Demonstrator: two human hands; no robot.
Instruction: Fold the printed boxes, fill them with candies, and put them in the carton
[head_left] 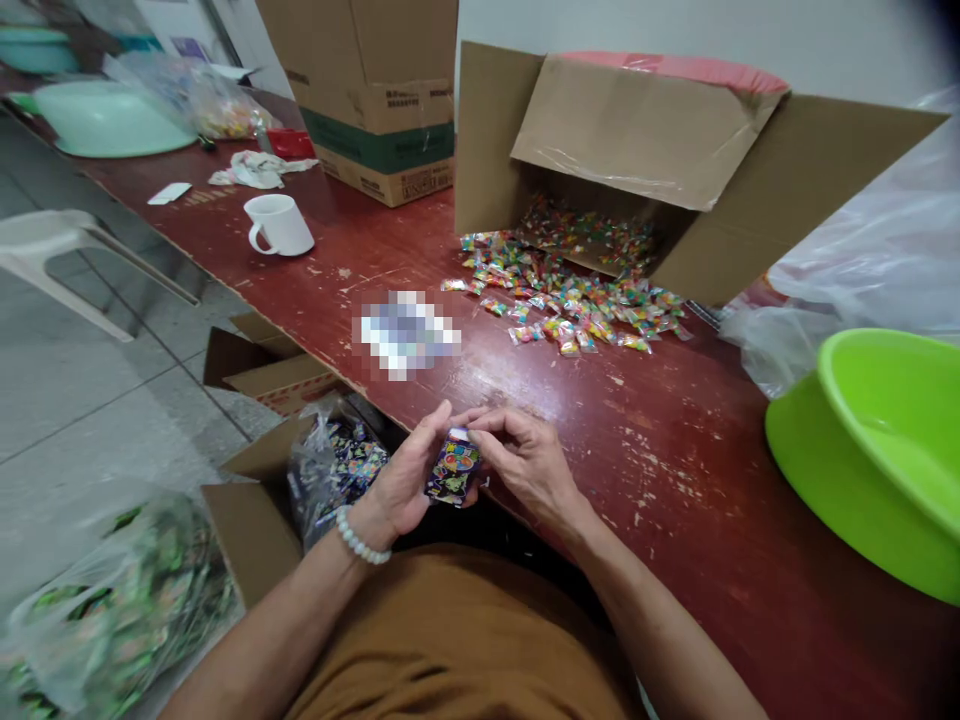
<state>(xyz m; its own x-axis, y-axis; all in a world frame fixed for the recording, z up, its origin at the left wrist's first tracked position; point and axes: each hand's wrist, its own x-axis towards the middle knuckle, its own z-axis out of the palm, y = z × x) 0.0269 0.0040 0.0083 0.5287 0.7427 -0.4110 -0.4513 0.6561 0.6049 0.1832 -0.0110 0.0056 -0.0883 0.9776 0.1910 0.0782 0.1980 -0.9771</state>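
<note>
A small dark box with a colourful printed front (pixel 454 470) is held upright between my two hands, near the table's front edge. My left hand (pixel 411 470), with a beaded bracelet at the wrist, grips it from the left side. My right hand (pixel 529 455) has its thumb and fingers pinched at the box's top, where a white flap shows. Beyond the hands, many small clear-wrapped colourful candies (pixel 562 300) lie spilled out of a cardboard box (pixel 630 130) tipped on its side. Below my left hand, a plastic bag of similar dark printed packs (pixel 352 460) sits in an open carton.
On the red table (pixel 675 480) stand a white mug (pixel 279 225), a tall carton (pixel 382 110) and a green basin (pixel 840 450). A blurred-out item (pixel 405 335) lies nearer. A pale basin (pixel 112 118) is far left. Floor left: a stool (pixel 60 235) and a bag of green wrappers (pixel 127 610).
</note>
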